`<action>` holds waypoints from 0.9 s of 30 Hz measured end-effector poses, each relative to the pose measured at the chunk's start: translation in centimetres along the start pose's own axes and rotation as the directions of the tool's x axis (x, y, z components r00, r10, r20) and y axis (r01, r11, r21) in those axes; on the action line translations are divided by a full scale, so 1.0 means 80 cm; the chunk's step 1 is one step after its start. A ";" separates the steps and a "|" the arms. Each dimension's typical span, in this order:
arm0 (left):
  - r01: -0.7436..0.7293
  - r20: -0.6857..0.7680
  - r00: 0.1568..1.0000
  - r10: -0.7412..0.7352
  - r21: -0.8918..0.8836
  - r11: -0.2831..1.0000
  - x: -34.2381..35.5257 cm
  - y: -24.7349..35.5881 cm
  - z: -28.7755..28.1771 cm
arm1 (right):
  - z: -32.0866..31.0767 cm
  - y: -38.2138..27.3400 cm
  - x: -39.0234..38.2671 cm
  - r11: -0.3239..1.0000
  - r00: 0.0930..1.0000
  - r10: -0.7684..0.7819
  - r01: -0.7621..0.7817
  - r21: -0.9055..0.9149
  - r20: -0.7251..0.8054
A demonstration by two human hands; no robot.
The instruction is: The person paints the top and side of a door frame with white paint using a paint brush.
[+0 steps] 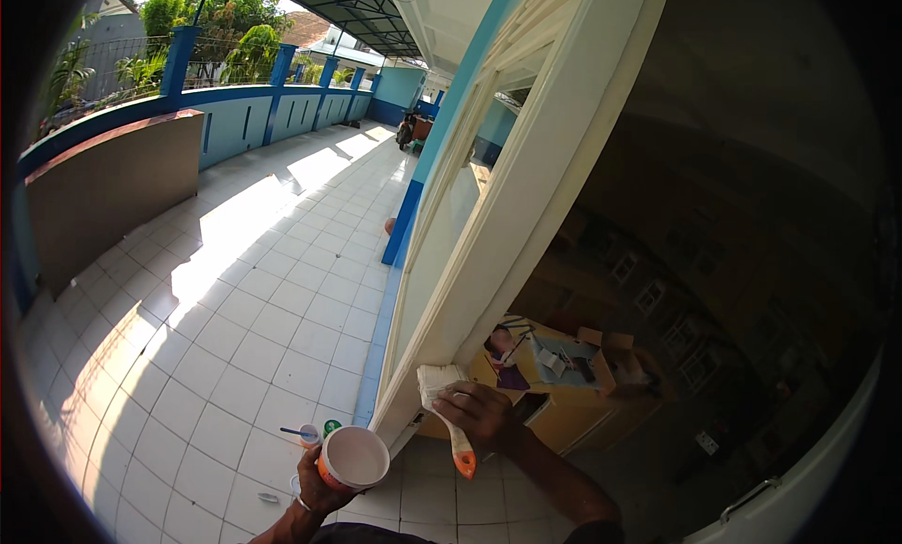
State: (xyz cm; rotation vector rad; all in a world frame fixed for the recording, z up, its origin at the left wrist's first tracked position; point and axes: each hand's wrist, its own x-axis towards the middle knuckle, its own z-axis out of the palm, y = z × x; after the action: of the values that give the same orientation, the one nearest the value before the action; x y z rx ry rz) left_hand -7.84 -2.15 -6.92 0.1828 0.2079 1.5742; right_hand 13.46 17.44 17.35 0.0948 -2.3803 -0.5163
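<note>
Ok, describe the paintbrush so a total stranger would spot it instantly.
Start with the tall cream frame running diagonally through the middle of the view. Near its lower end, the right hand holds the paintbrush, wide pale bristles uppermost. Unlike the round tub in the left hand, it is flat, with a handle ending in an orange tip that points down.

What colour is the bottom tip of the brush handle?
The handle tip is orange, best seen in the head view.

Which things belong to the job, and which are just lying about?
In use: brush (right hand), tub (left hand), frame (brush apparently touching); probably cup, green lid.

Lying about, seemingly: cardboard box, motorbike.
</note>
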 end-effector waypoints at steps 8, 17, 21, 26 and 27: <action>-0.062 -0.046 0.997 0.063 0.018 0.998 -0.004 -0.005 0.001 | -0.133 0.126 0.174 0.957 0.857 0.269 -0.184 0.226 -0.440; -0.095 -0.085 0.992 0.090 -0.049 0.994 -0.018 0.000 -0.020 | -0.002 0.026 0.078 0.972 0.996 -0.077 0.067 -0.226 -0.039; -0.061 -0.089 0.994 0.059 -0.020 0.998 -0.018 0.015 -0.014 | 0.031 -0.008 0.030 0.998 0.999 -0.007 0.004 0.056 0.054; -0.072 -0.098 0.993 0.066 -0.056 0.996 -0.021 0.014 -0.025 | -0.053 0.070 0.155 0.986 0.969 0.112 -0.081 0.144 -0.221; -0.077 -0.086 0.994 0.074 -0.034 0.996 -0.016 0.012 -0.026 | -0.083 0.094 0.179 0.986 0.945 0.146 -0.113 0.126 -0.294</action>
State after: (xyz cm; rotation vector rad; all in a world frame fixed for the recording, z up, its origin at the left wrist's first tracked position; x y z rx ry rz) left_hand -9.25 -3.52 -8.69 0.0959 0.2396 1.6610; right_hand 7.40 19.17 33.71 0.0600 -2.0957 -0.2869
